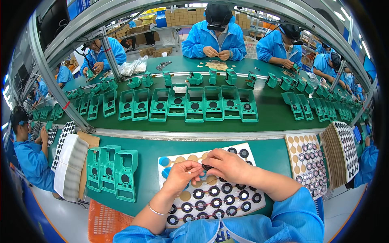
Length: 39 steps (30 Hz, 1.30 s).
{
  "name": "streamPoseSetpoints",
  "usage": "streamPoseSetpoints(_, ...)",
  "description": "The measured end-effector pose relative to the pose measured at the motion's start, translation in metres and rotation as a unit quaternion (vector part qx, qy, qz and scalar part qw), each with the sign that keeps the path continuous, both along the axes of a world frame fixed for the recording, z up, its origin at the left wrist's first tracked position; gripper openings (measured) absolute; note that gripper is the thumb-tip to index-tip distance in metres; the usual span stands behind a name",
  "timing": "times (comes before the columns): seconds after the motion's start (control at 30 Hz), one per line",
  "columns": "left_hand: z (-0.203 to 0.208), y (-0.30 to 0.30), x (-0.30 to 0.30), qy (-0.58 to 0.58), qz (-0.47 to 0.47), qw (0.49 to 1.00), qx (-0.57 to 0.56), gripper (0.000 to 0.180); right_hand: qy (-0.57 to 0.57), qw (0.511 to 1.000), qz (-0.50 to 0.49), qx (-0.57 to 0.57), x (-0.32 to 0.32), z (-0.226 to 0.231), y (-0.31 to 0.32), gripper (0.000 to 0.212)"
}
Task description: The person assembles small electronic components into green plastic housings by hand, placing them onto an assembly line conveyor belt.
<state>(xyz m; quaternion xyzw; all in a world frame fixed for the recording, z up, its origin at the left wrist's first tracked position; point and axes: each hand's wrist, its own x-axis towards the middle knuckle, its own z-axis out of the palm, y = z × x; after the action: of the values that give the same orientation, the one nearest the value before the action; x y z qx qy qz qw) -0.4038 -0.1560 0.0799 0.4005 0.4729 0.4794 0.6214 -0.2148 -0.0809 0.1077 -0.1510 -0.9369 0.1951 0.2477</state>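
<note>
My right hand [230,165] pinches a small black round disc [206,166], much of it hidden by the fingers. Close beside it, my left hand [182,176] has its fingertips drawn together; a tiny pale bit shows there, too small to name. Both hands are over a white sheet [259,200] on the green table. Rows of black ring-shaped discs [215,202], joined by thin reddish wires, lie on its near and right parts. Bare tan circles [185,196] and a few blue round pieces [164,161] show at its upper left.
Green plastic housings [125,174] stand left of the sheet. More housings [195,104] line the belt [178,126] ahead. Stacked disc sheets stand left [72,166] and right [339,150], beside another disc-covered sheet [294,139]. An orange basket [106,222] sits below left. Co-workers [214,38] work opposite.
</note>
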Motion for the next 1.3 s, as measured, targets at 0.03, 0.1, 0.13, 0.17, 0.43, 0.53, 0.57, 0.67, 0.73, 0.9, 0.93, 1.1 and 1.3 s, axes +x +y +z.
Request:
streamPoseSetpoints(0.03, 0.0, 0.0, 0.0, 0.0, 0.0, 1.0, 0.0, 0.014, 0.0, 1.0, 0.002, -0.007, 0.0, 0.0, 0.0, 0.031)
streamPoseSetpoints(0.1, 0.001, 0.001, -0.001, -0.01, 0.012, 1.0, -0.009, 0.01, -0.001, 1.0, 0.003, -0.014, 0.0, -0.001, 0.001, 0.032)
streamPoseSetpoints(0.13, 0.002, 0.0, -0.001, -0.01, 0.013, 1.0, -0.01, 0.01, 0.005, 0.999, 0.014, -0.048, 0.001, -0.001, 0.003, 0.034)
streamPoseSetpoints(0.17, 0.003, 0.0, -0.001, -0.02, 0.012, 1.0, -0.013, 0.01, 0.012, 0.996, 0.024, -0.082, 0.002, -0.002, 0.004, 0.036)
streamPoseSetpoints(0.43, 0.003, -0.001, -0.005, 0.01, 0.02, 0.999, -0.038, 0.012, 0.111, 0.899, 0.016, -0.423, 0.007, -0.021, 0.024, 0.039)
streamPoseSetpoints(0.53, -0.001, -0.004, -0.005, 0.069, 0.063, 0.996, -0.002, 0.01, 0.163, 0.91, -0.075, -0.375, 0.014, -0.021, 0.059, 0.033)
streamPoseSetpoints(0.57, 0.003, -0.005, -0.002, 0.081, 0.076, 0.994, 0.001, 0.008, 0.195, 0.908, -0.112, -0.352, 0.019, -0.022, 0.081, 0.031)
streamPoseSetpoints(0.67, -0.004, -0.003, 0.003, 0.162, 0.099, 0.98, 0.061, 0.007, 0.147, 0.944, -0.272, -0.115, 0.039, -0.023, 0.15, 0.031)
streamPoseSetpoints(0.73, -0.006, -0.005, 0.003, 0.184, 0.113, 0.973, 0.082, 0.006, 0.072, 0.947, -0.311, -0.028, 0.038, -0.019, 0.178, 0.03)
streamPoseSetpoints(0.9, -0.011, -0.002, 0.003, 0.261, 0.153, 0.944, 0.132, 0.005, -0.009, 0.935, -0.346, 0.077, 0.039, -0.027, 0.227, 0.022)
streamPoseSetpoints(0.93, -0.013, -0.002, 0.002, 0.257, 0.157, 0.945, 0.132, 0.005, -0.031, 0.936, -0.344, 0.071, 0.039, -0.032, 0.233, 0.021)
streamPoseSetpoints(1.1, -0.013, -0.002, 0.002, 0.286, 0.152, 0.937, 0.132, 0.004, -0.103, 0.929, -0.343, 0.097, 0.039, -0.049, 0.247, 0.021)
streamPoseSetpoints(1.3, -0.018, -0.002, 0.0, 0.279, 0.148, 0.938, 0.14, 0.003, -0.125, 0.919, -0.346, 0.142, 0.039, -0.056, 0.249, 0.021)
